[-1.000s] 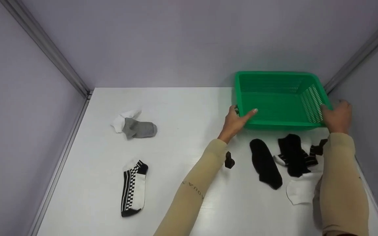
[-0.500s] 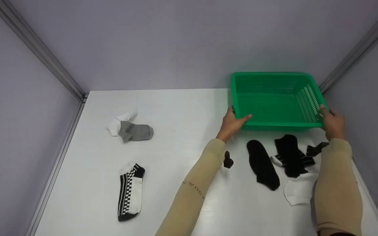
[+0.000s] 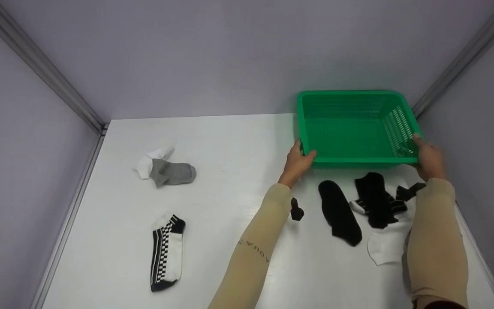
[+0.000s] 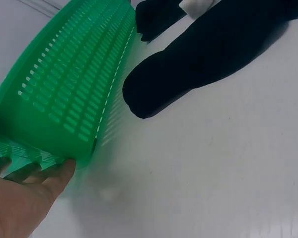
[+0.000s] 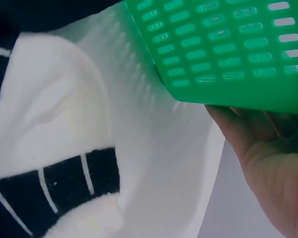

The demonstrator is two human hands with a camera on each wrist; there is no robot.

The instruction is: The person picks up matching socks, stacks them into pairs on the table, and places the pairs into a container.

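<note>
A green perforated basket (image 3: 358,160) stands at the back right with nothing inside. At its left side my left hand (image 3: 297,165) grips the wall, thumb at the near corner and fingers (image 4: 59,174) along the outside. My right hand (image 3: 431,161) holds the opposite side, its thumb at the rim; in the right wrist view its fingers pass behind the basket wall (image 5: 223,91) and are partly hidden. Just in front of the basket lie a black sock (image 3: 339,213), another black sock (image 3: 374,199) over a striped white-toed sock (image 5: 59,104), and a white sock (image 3: 386,246).
On the table's left lie a grey sock (image 3: 178,174) overlapping a white sock (image 3: 145,166), and a black-and-white checkered sock (image 3: 172,253) nearer the front. Grey walls enclose the table (image 3: 230,214) at the back and both sides. My right forearm overlaps the right-hand socks.
The head view has shifted, so everything appears slightly farther left. My left thumb has drawn back from inside the basket to its near corner. Both hands keep their hold.
</note>
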